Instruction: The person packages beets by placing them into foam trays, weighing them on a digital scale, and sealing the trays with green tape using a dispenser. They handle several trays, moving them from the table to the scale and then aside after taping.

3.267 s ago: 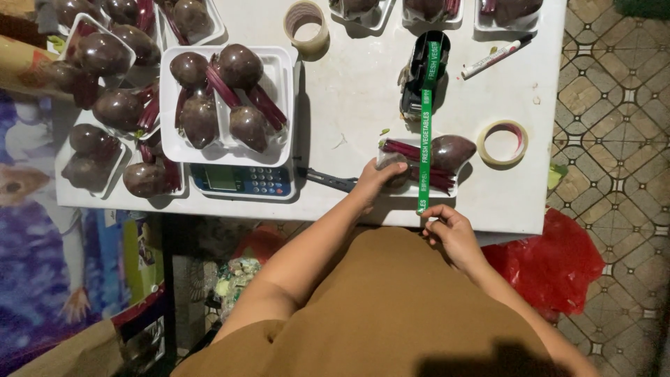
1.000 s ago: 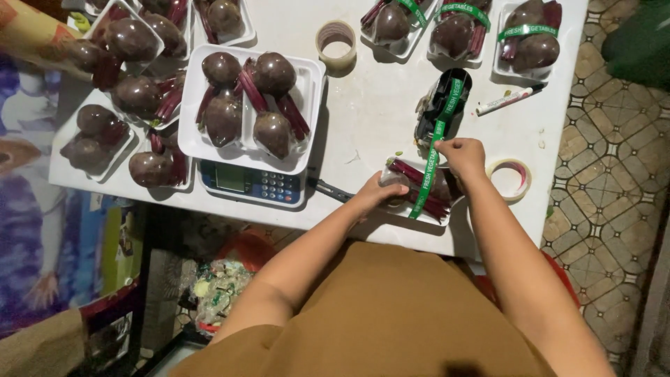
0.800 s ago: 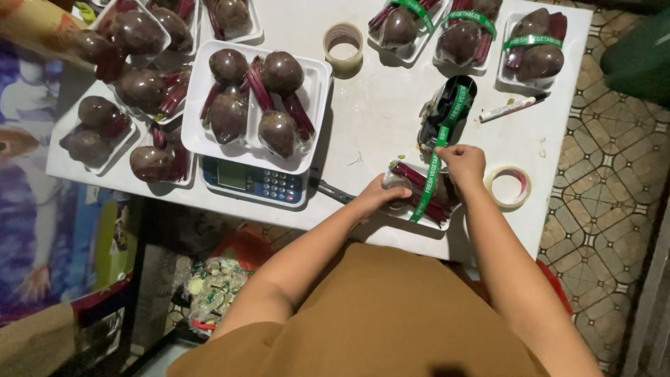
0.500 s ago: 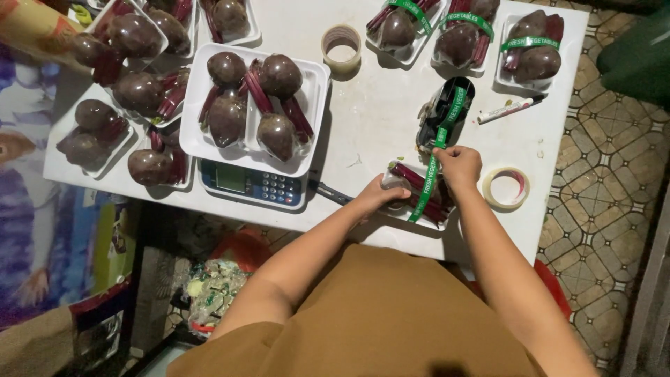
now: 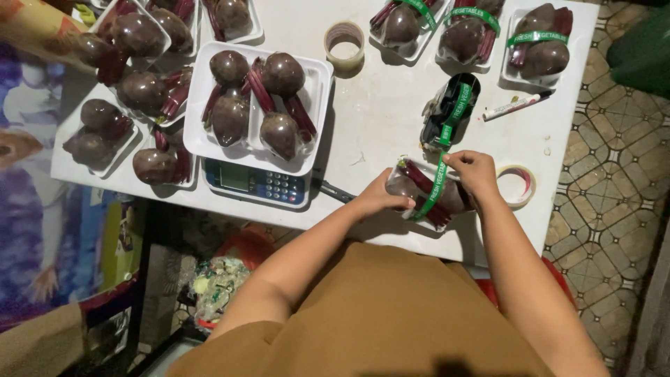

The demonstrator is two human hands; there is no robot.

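Fingers of right hand (image 5: 476, 172) pinching green tape (image 5: 440, 183), left hand (image 5: 380, 199) steadying beetroot tray (image 5: 426, 195)

Wrapped beetroot tray and green tape at the table's near edge

A small white foam tray of beetroots (image 5: 427, 190), dark purple-brown bulbs with red stems lying lengthwise under clear film, sits flat close to the front edge of the table. A strip of green printed tape (image 5: 438, 183) runs diagonally across its top, from the tray's near left side up past its far edge to a black tape dispenser (image 5: 450, 112) standing just beyond, where the strip stays attached, drawn fairly straight.
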